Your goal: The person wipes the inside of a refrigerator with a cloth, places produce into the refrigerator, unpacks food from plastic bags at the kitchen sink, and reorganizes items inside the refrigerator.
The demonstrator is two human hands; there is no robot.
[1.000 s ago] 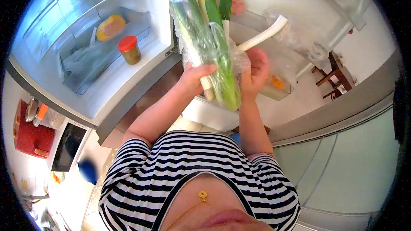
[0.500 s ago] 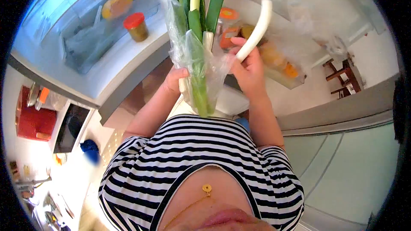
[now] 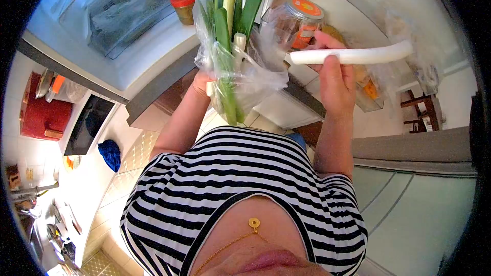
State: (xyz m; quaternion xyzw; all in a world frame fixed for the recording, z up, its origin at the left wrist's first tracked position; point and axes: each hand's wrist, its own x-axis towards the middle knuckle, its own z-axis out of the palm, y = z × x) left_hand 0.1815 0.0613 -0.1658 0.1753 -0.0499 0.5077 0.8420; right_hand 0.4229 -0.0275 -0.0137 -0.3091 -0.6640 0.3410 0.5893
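Note:
A clear plastic bag (image 3: 255, 79) holds several green leeks (image 3: 225, 36) standing upright in front of my chest. My left hand (image 3: 202, 83) is wrapped round the lower left of this bag, its fingers mostly hidden behind it. To the right, my right hand (image 3: 335, 79) grips a white leek stalk (image 3: 368, 55) between thumb and fingers. The stalk lies nearly level, outside the bag, its left end near the bag's right edge. Just behind my right fingers is a glass jar with an orange lid (image 3: 306, 8).
An open fridge stands ahead, its door shelf (image 3: 128, 71) at left bearing a red-lidded jar (image 3: 185, 6). Bagged food fills the right-hand shelf. Further off are a dark wooden chair (image 3: 422, 110), a red board (image 3: 46, 110) and a blue cloth (image 3: 109, 154).
My right hand has drawn the white stalk away from the bag, moved right and turned it from slanting to nearly level. My left hand has shifted slightly left with the bagged leeks.

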